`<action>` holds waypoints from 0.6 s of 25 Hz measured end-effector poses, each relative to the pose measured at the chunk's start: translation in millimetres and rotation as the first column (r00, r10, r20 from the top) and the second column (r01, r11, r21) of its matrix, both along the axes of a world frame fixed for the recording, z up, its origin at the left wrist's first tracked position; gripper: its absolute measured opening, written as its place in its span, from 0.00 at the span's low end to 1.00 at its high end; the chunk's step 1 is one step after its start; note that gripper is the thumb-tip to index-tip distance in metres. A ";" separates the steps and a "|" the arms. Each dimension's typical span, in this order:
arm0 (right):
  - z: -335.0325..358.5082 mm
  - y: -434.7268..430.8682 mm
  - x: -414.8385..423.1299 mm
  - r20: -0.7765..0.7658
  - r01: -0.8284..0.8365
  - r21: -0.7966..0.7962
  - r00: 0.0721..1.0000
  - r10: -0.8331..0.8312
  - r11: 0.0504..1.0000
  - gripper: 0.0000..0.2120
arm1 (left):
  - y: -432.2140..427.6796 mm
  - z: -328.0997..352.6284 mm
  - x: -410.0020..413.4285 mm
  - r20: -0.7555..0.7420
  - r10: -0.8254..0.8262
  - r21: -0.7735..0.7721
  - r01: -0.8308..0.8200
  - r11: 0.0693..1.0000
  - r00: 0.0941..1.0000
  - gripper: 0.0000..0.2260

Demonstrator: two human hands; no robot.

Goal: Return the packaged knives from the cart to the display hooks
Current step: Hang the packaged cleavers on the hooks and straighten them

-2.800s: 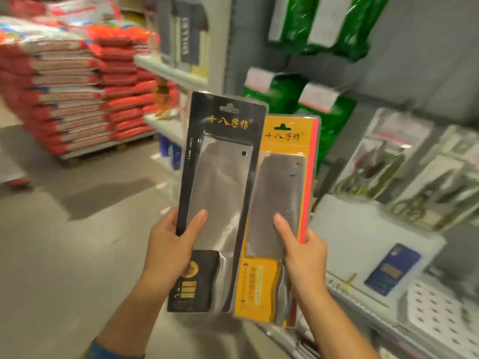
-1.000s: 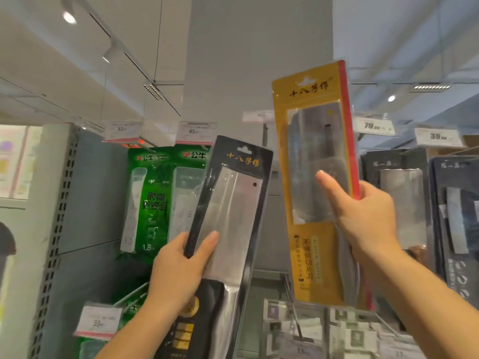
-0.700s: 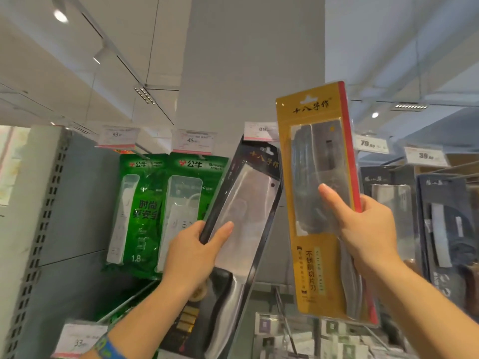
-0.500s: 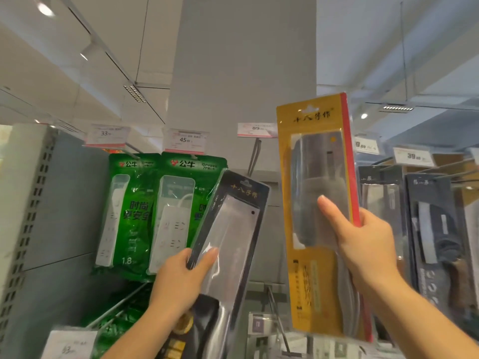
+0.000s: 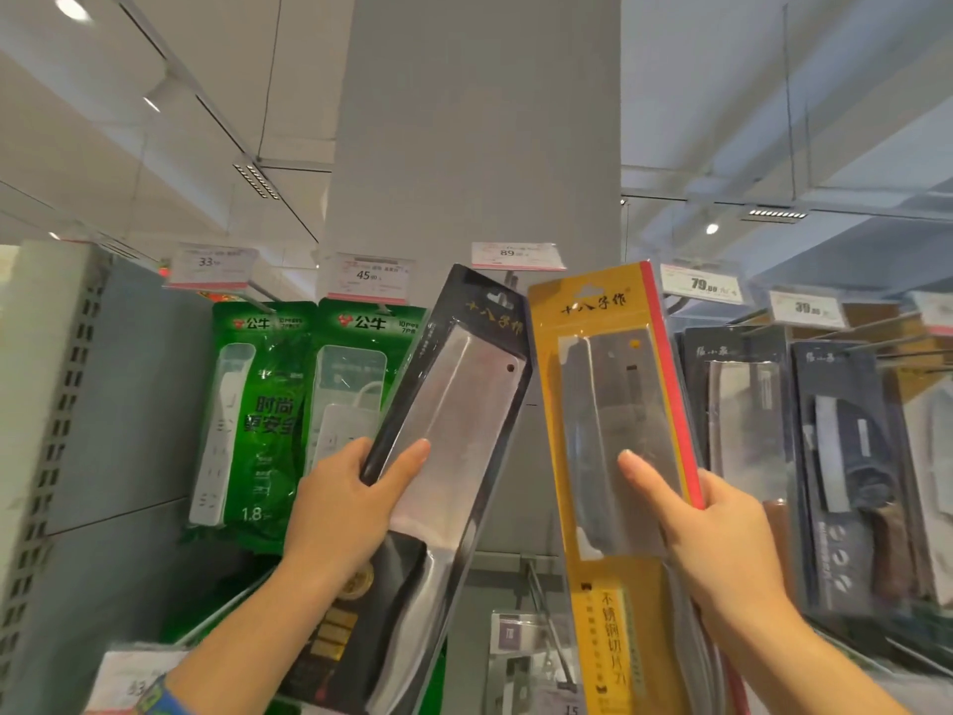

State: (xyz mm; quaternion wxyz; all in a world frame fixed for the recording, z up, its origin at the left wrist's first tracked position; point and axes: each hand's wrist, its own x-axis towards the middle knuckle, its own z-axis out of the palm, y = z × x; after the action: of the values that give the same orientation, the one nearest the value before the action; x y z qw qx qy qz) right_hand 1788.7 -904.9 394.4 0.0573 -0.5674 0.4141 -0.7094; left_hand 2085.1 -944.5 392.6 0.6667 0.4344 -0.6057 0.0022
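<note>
With the left hand gripping the black pack at mid-length, thumb across the blister, and the right hand gripping the yellow pack upright just to its right, best to hang the black one first. Straighten out of its rightward tilt, line the hang hole up with the hook under the 89 tag, just above, then slide away along it. Hold the yellow pack aside, clear of the tag; avoid flexing the card.

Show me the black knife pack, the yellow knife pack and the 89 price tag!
black knife pack [image 5: 464, 415], head view, on the shiny blade behind the plastic.
yellow knife pack [image 5: 608, 415], head view, on the dark blade in its window.
89 price tag [image 5: 515, 254], head view, on its white middle.
</note>
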 end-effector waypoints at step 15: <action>26.8 -8.2 -8.2 0.040 0.054 -0.017 0.998 -0.053 0.998 0.25 | -11.3 19.6 -9.5 0.041 -0.071 0.133 0.065 0.989 0.997 0.27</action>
State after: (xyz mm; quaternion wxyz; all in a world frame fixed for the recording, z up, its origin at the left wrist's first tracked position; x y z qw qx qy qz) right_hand 1780.6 -913.1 421.2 0.0413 -0.5424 0.4215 -0.7256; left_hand 2075.6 -955.7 412.2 0.6221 0.4562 -0.6342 -0.0506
